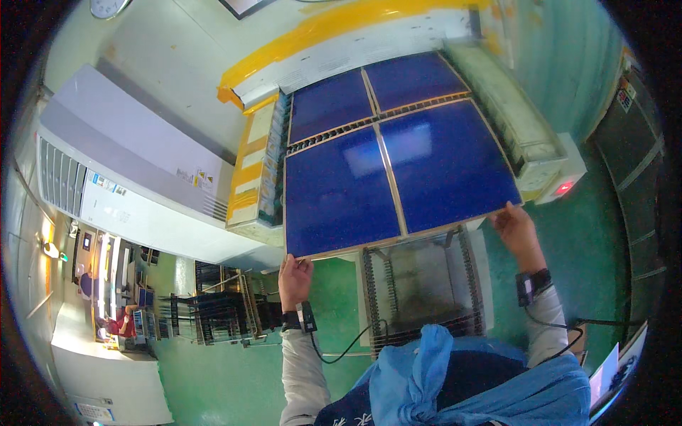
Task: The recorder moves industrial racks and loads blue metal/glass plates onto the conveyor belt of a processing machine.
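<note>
A large glossy blue panel (341, 195) with thin copper-coloured borders and a copper-coloured strip down its middle lies nearly flat in front of me. My left hand (295, 284) is closed on its near left corner, thumb on top. At the near right corner, my right hand (516, 231) pinches the edge in the same way. The panel's far edge reaches a conveyor, where a row of dark rollers (334, 135) shows. Beyond that row rests a second, similar blue panel (330, 106). Each wrist wears a dark strap with a small cabled device.
Side housings flank the conveyor, the left (252, 163) yellow-taped, the right (515, 113) pale. A red light (565, 188) glows at the right one's end. Below the near panel stands a slotted rack (419, 291). Left are a white cabinet (142, 156) and black racks (213, 305); a person (126, 323) is farther off.
</note>
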Tool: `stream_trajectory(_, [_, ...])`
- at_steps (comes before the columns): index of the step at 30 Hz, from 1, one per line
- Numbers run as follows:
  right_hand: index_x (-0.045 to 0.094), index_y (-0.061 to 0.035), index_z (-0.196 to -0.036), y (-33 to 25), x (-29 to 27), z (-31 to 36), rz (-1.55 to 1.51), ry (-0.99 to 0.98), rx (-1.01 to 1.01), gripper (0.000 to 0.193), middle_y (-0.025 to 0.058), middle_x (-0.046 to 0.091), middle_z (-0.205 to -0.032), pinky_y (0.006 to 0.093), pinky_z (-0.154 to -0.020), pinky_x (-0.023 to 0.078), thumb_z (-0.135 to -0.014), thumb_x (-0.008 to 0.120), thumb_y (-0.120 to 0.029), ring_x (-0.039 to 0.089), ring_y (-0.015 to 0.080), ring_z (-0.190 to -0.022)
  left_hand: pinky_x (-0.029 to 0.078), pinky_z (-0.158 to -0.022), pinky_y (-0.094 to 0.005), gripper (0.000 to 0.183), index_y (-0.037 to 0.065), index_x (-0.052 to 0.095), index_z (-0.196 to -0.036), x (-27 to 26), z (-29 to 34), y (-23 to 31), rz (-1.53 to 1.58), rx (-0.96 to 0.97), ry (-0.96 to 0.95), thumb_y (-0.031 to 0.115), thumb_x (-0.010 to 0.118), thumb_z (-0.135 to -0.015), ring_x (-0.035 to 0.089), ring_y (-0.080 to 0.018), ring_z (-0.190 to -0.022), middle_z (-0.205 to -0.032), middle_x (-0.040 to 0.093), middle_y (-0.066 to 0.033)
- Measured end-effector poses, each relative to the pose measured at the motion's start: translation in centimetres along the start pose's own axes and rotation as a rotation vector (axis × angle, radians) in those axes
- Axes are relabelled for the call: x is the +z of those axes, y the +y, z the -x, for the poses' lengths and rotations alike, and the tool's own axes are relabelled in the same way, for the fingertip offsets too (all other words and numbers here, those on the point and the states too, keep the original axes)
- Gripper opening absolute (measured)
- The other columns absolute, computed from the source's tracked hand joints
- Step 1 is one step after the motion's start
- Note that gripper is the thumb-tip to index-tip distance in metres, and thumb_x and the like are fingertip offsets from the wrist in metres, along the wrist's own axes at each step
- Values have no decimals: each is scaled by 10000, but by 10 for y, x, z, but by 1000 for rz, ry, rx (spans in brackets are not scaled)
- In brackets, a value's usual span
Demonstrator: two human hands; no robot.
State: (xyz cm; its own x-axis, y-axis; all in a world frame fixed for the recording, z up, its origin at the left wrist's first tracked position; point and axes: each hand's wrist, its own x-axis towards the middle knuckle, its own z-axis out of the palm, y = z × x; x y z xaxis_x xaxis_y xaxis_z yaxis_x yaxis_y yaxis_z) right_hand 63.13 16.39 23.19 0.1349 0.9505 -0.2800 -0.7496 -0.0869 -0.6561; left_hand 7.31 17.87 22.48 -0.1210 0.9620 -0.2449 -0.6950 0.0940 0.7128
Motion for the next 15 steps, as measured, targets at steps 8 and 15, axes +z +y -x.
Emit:
stream_trajectory(8, [582,-83,-828,-4,-1,-6,42,40,-1,181,119,673,-821,378,-715,537,-927,565,-234,666,252,-798,478,-802,-359,100,97,584,-954,11,-4,6,-36,-19,22,188,542,-958,598,-190,-867,-916,647,-34])
stream_trajectory(15, [574,-112,-822,-8,3,-17,41,10,-1,149,116,675,-830,381,-703,531,-932,559,-210,676,263,-806,468,-816,-358,103,92,577,-952,7,-22,8,-45,-43,8,188,540,-959,597,-219,-892,-899,638,-35])
